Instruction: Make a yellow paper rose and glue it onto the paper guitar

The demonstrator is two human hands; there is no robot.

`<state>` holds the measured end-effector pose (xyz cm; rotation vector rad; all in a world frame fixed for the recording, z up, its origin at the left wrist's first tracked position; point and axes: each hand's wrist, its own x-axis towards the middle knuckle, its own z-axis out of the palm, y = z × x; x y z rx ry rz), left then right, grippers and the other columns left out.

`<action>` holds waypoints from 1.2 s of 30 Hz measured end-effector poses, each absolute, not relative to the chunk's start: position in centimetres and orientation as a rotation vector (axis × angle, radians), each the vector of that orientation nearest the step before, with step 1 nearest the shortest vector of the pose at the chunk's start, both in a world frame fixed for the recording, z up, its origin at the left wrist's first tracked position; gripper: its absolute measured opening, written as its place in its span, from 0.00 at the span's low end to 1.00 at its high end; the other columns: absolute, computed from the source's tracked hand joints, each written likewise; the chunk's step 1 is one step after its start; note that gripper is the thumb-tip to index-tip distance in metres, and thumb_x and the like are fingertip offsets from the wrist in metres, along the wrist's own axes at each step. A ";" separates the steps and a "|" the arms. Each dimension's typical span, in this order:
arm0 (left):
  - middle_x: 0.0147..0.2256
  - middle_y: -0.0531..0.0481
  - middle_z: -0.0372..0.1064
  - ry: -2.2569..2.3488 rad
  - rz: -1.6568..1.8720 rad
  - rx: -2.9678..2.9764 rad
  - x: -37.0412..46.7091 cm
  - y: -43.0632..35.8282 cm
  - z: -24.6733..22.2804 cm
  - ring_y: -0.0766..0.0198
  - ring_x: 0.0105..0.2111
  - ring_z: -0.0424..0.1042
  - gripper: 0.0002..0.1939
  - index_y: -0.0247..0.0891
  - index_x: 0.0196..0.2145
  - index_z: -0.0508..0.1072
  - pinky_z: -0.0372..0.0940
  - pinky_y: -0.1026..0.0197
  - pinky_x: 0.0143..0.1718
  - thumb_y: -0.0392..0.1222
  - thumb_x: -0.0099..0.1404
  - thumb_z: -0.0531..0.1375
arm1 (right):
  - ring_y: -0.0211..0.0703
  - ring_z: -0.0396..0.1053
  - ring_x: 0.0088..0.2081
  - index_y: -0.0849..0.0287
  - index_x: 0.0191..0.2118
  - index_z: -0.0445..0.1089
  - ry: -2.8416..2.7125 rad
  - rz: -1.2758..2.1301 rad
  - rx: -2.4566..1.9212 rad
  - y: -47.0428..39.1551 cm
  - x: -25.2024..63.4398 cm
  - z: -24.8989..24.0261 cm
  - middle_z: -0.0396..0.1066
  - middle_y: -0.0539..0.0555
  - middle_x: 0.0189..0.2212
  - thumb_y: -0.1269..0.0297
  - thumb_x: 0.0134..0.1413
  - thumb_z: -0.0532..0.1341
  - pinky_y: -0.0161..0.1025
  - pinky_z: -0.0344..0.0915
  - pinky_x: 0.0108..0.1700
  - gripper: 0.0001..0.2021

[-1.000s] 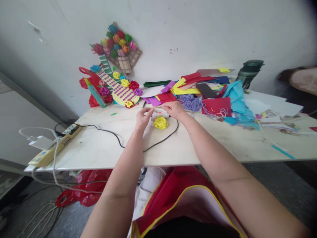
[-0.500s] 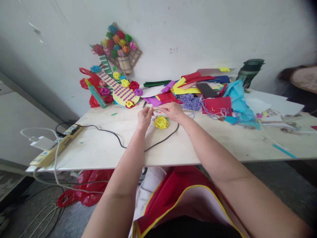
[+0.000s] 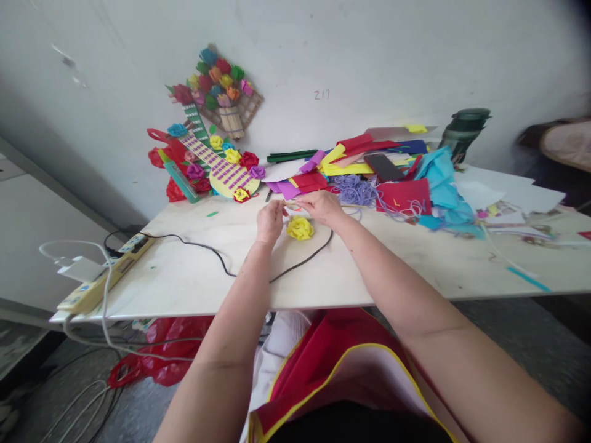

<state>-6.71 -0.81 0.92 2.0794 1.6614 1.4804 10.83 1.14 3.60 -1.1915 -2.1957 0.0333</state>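
Observation:
My left hand (image 3: 270, 221) and my right hand (image 3: 320, 206) are raised close together over the table (image 3: 184, 277), both with fingers pinched. Between their fingertips runs a thin, pale strip, too small to name surely; both hands seem to grip it. Just below my right hand lies a yellow paper flower (image 3: 300, 228). A black cable (image 3: 207, 247) curves across the table, passing under my left forearm and around the flower.
Behind my hands lie colored paper (image 3: 353, 160), purple yarn (image 3: 355, 190), a phone (image 3: 384, 167) and a dark bottle (image 3: 465, 132). A flower-decorated guitar shape (image 3: 231, 177) and glue bottle (image 3: 181, 180) stand at left. A power strip (image 3: 104, 280) sits on the left edge.
The view has shifted very slightly. Both hands keep nearly the same pose, and the yellow flower stays in place.

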 end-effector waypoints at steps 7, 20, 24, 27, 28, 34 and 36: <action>0.27 0.50 0.74 1.606 1.461 2.144 -6.6 -0.8 0.8 0.64 0.25 0.69 0.06 0.39 0.35 0.69 0.62 0.63 0.33 0.40 0.66 0.53 | 0.47 0.73 0.40 0.52 0.46 0.77 -2.168 0.064 -1.204 1.3 10.9 3.6 0.79 0.54 0.39 0.56 0.60 0.55 0.38 0.63 0.40 0.16; 0.28 0.52 0.74 1.513 1.489 2.079 -6.4 -0.7 0.5 0.68 0.20 0.67 0.07 0.40 0.33 0.64 0.63 0.64 0.28 0.42 0.68 0.50 | 0.46 0.73 0.41 0.53 0.46 0.77 -2.170 0.157 -1.225 0.7 10.9 4.2 0.79 0.55 0.39 0.56 0.59 0.56 0.37 0.61 0.38 0.16; 0.28 0.52 0.74 1.506 1.478 2.089 -6.4 -0.6 0.5 0.69 0.20 0.67 0.05 0.40 0.35 0.64 0.63 0.64 0.28 0.39 0.67 0.50 | 0.46 0.73 0.39 0.54 0.45 0.78 -2.155 0.173 -1.203 0.9 11.0 4.0 0.79 0.55 0.37 0.57 0.59 0.56 0.36 0.61 0.37 0.16; 0.27 0.52 0.73 1.544 1.456 2.083 -6.4 -0.6 0.5 0.68 0.19 0.66 0.06 0.40 0.34 0.63 0.62 0.64 0.28 0.39 0.68 0.48 | 0.44 0.72 0.37 0.55 0.44 0.78 -2.153 0.219 -1.151 1.1 11.1 3.8 0.79 0.55 0.36 0.58 0.59 0.57 0.35 0.59 0.36 0.15; 0.27 0.52 0.73 1.557 1.446 2.087 -6.4 -0.6 0.5 0.68 0.19 0.66 0.07 0.40 0.33 0.63 0.62 0.64 0.28 0.39 0.68 0.48 | 0.42 0.71 0.36 0.56 0.44 0.78 -2.153 0.242 -1.129 1.2 11.1 3.8 0.79 0.55 0.36 0.58 0.59 0.57 0.35 0.58 0.35 0.15; 0.26 0.51 0.71 1.714 1.389 2.163 -6.5 -0.3 0.3 0.65 0.21 0.67 0.07 0.40 0.31 0.62 0.62 0.62 0.31 0.34 0.65 0.49 | 0.37 0.66 0.30 0.61 0.39 0.78 -2.170 0.357 -1.063 1.6 10.9 3.5 0.76 0.53 0.30 0.60 0.58 0.56 0.33 0.54 0.32 0.14; 0.25 0.51 0.71 1.749 1.403 2.158 -6.4 -0.2 0.2 0.65 0.22 0.68 0.06 0.40 0.31 0.63 0.63 0.61 0.33 0.33 0.65 0.50 | 0.37 0.63 0.30 0.62 0.37 0.78 -2.174 0.382 -1.051 1.8 10.8 3.4 0.74 0.53 0.29 0.61 0.58 0.56 0.33 0.54 0.32 0.14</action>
